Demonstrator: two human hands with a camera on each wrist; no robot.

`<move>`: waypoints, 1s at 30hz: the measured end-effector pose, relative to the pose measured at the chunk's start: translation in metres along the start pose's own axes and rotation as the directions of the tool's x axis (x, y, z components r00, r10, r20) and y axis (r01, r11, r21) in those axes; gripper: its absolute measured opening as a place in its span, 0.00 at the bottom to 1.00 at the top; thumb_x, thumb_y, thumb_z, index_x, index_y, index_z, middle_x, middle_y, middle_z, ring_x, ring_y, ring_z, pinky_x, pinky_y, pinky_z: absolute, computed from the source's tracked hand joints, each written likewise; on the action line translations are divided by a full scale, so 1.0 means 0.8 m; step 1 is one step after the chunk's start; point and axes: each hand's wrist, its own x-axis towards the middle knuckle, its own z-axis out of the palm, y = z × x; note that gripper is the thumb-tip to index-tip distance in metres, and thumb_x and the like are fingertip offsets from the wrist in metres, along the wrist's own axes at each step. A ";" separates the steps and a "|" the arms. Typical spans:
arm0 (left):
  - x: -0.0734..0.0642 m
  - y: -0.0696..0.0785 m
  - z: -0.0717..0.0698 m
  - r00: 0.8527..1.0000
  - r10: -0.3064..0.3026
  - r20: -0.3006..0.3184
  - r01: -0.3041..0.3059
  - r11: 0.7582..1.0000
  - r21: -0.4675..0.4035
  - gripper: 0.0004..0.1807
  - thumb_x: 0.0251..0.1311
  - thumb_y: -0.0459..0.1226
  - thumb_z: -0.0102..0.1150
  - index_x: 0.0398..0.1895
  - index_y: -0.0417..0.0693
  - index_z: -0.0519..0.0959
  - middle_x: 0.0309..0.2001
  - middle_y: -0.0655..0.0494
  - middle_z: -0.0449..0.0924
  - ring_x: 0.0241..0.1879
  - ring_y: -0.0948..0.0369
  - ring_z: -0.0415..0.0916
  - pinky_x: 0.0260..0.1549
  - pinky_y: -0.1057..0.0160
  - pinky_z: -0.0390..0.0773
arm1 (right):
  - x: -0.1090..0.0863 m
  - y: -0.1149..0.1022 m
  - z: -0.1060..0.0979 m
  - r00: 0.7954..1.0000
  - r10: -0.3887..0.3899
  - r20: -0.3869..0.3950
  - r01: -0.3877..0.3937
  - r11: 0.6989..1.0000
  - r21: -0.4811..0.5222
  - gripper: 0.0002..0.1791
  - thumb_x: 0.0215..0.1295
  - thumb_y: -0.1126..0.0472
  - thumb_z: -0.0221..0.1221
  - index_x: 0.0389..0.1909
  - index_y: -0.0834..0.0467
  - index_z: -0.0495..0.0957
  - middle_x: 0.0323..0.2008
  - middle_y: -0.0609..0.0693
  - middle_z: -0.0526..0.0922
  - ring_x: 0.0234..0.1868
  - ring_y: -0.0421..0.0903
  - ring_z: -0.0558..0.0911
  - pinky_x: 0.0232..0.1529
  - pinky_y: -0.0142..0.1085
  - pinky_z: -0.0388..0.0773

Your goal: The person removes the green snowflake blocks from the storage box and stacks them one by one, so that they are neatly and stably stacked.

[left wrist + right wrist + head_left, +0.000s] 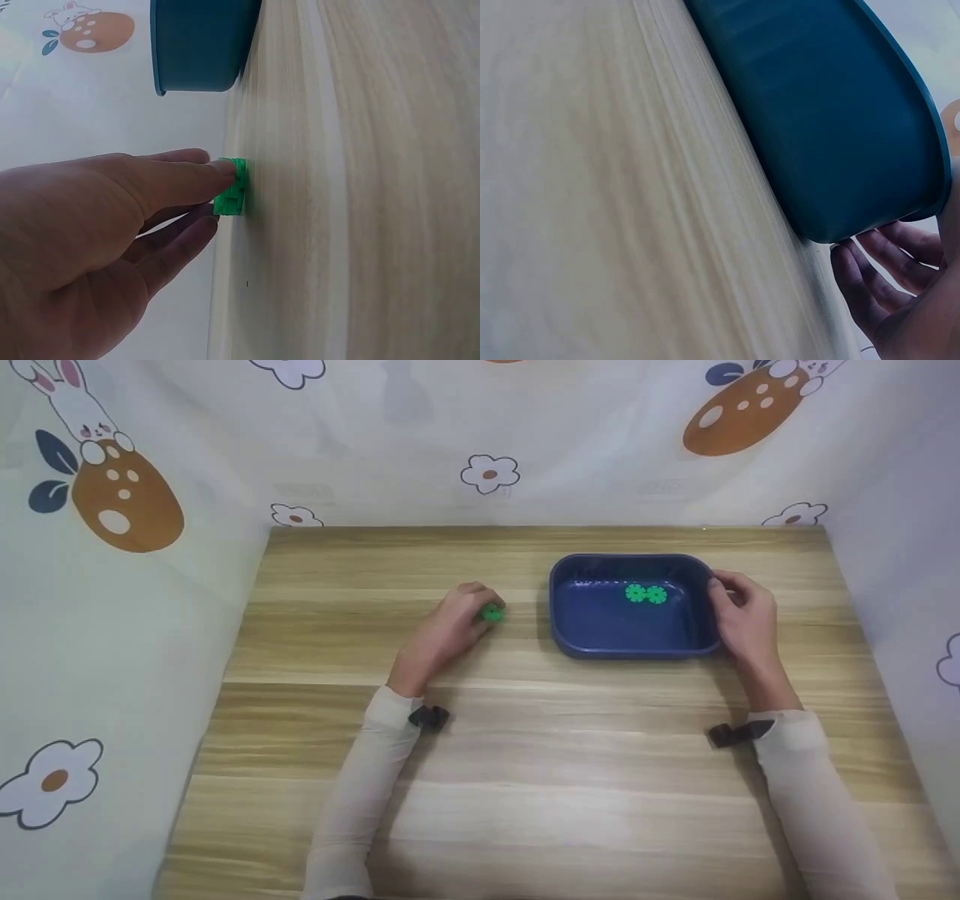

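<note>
My left hand (454, 619) pinches a small green snowflake disc (492, 613) low over the wooden table, left of the bin. The left wrist view shows the thumb pressed on this green piece (232, 187), its edge thick and notched, with fingers behind it. My right hand (746, 611) grips the right end of a dark blue plastic bin (566, 643), thumb at the rim. From the right wrist, fingertips (846, 259) rest against the bin's outer wall (832, 135). Two more green notched discs (646, 594) lie side by side inside the bin.
The wood-grain table (525, 780) is bounded at the back and sides by a pale cloth (390, 450) printed with flowers, rabbits and orange shapes. A dark camera strap (429, 717) sits on the left wrist, another (739, 733) on the right.
</note>
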 end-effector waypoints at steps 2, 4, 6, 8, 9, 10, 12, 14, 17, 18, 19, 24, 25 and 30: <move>0.000 0.000 0.000 1.000 0.003 0.002 -0.003 1.000 -0.003 0.14 0.70 0.28 0.68 0.57 0.40 0.87 0.57 0.45 0.86 0.63 0.48 0.81 0.67 0.54 0.82 | 0.000 0.000 -0.001 1.000 0.004 0.003 -0.004 1.000 0.001 0.22 0.78 0.49 0.60 0.60 0.61 0.87 0.42 0.32 0.87 0.40 0.27 0.86 0.43 0.20 0.80; 0.000 0.000 0.001 1.000 0.008 0.002 -0.008 1.000 -0.007 0.14 0.70 0.28 0.68 0.57 0.40 0.87 0.58 0.45 0.86 0.64 0.48 0.81 0.67 0.54 0.82 | -0.001 -0.001 -0.001 1.000 0.008 0.007 -0.008 1.000 0.004 0.23 0.79 0.49 0.60 0.60 0.61 0.86 0.42 0.32 0.86 0.41 0.27 0.86 0.44 0.20 0.80; 0.000 0.000 0.001 1.000 0.009 0.003 -0.009 1.000 -0.010 0.14 0.70 0.27 0.68 0.57 0.40 0.87 0.58 0.44 0.86 0.64 0.47 0.81 0.67 0.54 0.82 | -0.001 -0.002 -0.001 1.000 0.012 0.011 -0.012 1.000 0.004 0.23 0.79 0.49 0.60 0.61 0.61 0.86 0.42 0.32 0.86 0.42 0.27 0.86 0.45 0.20 0.80; 0.001 0.000 0.002 1.000 0.012 0.004 -0.012 1.000 -0.011 0.14 0.69 0.27 0.68 0.57 0.40 0.87 0.58 0.44 0.86 0.64 0.47 0.81 0.67 0.54 0.82 | -0.002 -0.002 -0.002 1.000 0.016 0.013 -0.016 1.000 0.002 0.23 0.79 0.49 0.60 0.61 0.61 0.86 0.42 0.32 0.86 0.42 0.27 0.86 0.45 0.21 0.80; 0.000 0.000 0.002 1.000 0.013 0.002 -0.013 1.000 -0.010 0.14 0.69 0.27 0.68 0.57 0.40 0.87 0.57 0.44 0.86 0.64 0.47 0.81 0.67 0.54 0.82 | -0.002 -0.002 -0.001 1.000 0.019 0.015 -0.019 1.000 0.002 0.23 0.79 0.48 0.59 0.61 0.61 0.86 0.43 0.32 0.86 0.42 0.27 0.86 0.45 0.21 0.80; 0.000 0.000 0.002 1.000 0.014 0.000 -0.014 1.000 -0.007 0.14 0.69 0.27 0.68 0.56 0.41 0.87 0.57 0.44 0.86 0.64 0.47 0.81 0.67 0.54 0.82 | -0.002 -0.002 -0.002 1.000 0.021 0.015 -0.021 1.000 0.002 0.23 0.79 0.48 0.59 0.61 0.61 0.86 0.43 0.32 0.86 0.42 0.28 0.86 0.45 0.21 0.80; 0.000 0.000 0.002 1.000 0.021 -0.006 -0.021 1.000 -0.002 0.14 0.69 0.27 0.68 0.57 0.41 0.87 0.57 0.44 0.85 0.64 0.47 0.80 0.68 0.54 0.82 | -0.002 -0.003 -0.001 1.000 0.026 0.018 -0.026 1.000 0.004 0.23 0.79 0.48 0.59 0.62 0.60 0.86 0.43 0.33 0.86 0.43 0.28 0.86 0.45 0.21 0.80; 0.000 0.001 0.002 1.000 0.028 -0.014 -0.028 1.000 0.009 0.15 0.69 0.28 0.68 0.57 0.41 0.87 0.59 0.44 0.85 0.66 0.47 0.79 0.68 0.54 0.81 | -0.002 -0.003 -0.001 0.999 0.030 0.018 -0.030 1.000 0.004 0.23 0.79 0.48 0.59 0.62 0.60 0.86 0.44 0.33 0.86 0.43 0.28 0.86 0.45 0.21 0.81; 0.000 0.004 0.000 0.999 0.040 -0.030 -0.039 0.999 0.023 0.15 0.69 0.31 0.70 0.58 0.42 0.87 0.61 0.45 0.84 0.67 0.47 0.78 0.69 0.53 0.81 | -0.002 -0.003 -0.001 0.999 0.031 0.016 -0.031 1.000 0.003 0.23 0.79 0.48 0.59 0.62 0.60 0.86 0.43 0.32 0.86 0.42 0.28 0.86 0.44 0.21 0.80; 0.001 0.006 -0.001 0.998 0.044 -0.037 -0.043 0.999 0.029 0.15 0.69 0.33 0.70 0.58 0.43 0.86 0.61 0.45 0.83 0.68 0.47 0.77 0.69 0.53 0.81 | -0.001 -0.003 -0.001 0.999 0.029 0.014 -0.029 1.000 0.001 0.23 0.79 0.48 0.59 0.62 0.60 0.86 0.43 0.32 0.86 0.42 0.28 0.86 0.44 0.21 0.80; 0.001 0.009 -0.002 0.998 0.051 -0.046 -0.050 0.998 0.033 0.16 0.70 0.34 0.70 0.58 0.43 0.86 0.61 0.45 0.83 0.68 0.47 0.77 0.69 0.53 0.81 | -0.001 -0.003 0.000 1.000 0.026 0.012 -0.026 1.000 0.000 0.23 0.79 0.48 0.60 0.61 0.60 0.86 0.42 0.32 0.86 0.41 0.28 0.86 0.44 0.21 0.80; 0.008 0.026 -0.004 0.991 0.100 -0.085 -0.097 0.994 0.042 0.15 0.72 0.38 0.68 0.58 0.44 0.86 0.60 0.48 0.85 0.68 0.49 0.77 0.71 0.53 0.78 | 0.001 0.000 0.000 1.000 0.009 0.002 -0.009 1.000 0.006 0.22 0.79 0.50 0.60 0.60 0.61 0.87 0.40 0.31 0.85 0.39 0.28 0.85 0.43 0.20 0.80; 0.010 0.030 -0.004 0.990 0.111 -0.091 -0.107 0.993 0.042 0.15 0.73 0.39 0.68 0.58 0.45 0.86 0.60 0.48 0.85 0.68 0.50 0.77 0.72 0.53 0.77 | 0.001 0.000 0.000 1.000 0.008 0.002 -0.008 1.000 0.008 0.22 0.79 0.50 0.61 0.60 0.61 0.87 0.39 0.31 0.85 0.39 0.28 0.85 0.43 0.20 0.80; 0.022 0.049 0.001 0.979 0.163 -0.120 -0.158 0.986 0.051 0.14 0.75 0.39 0.66 0.59 0.47 0.85 0.60 0.51 0.85 0.68 0.52 0.77 0.73 0.55 0.76 | 0.000 0.001 0.000 1.000 0.011 0.003 -0.011 1.000 0.004 0.22 0.79 0.50 0.60 0.60 0.61 0.86 0.40 0.31 0.85 0.40 0.28 0.85 0.44 0.20 0.80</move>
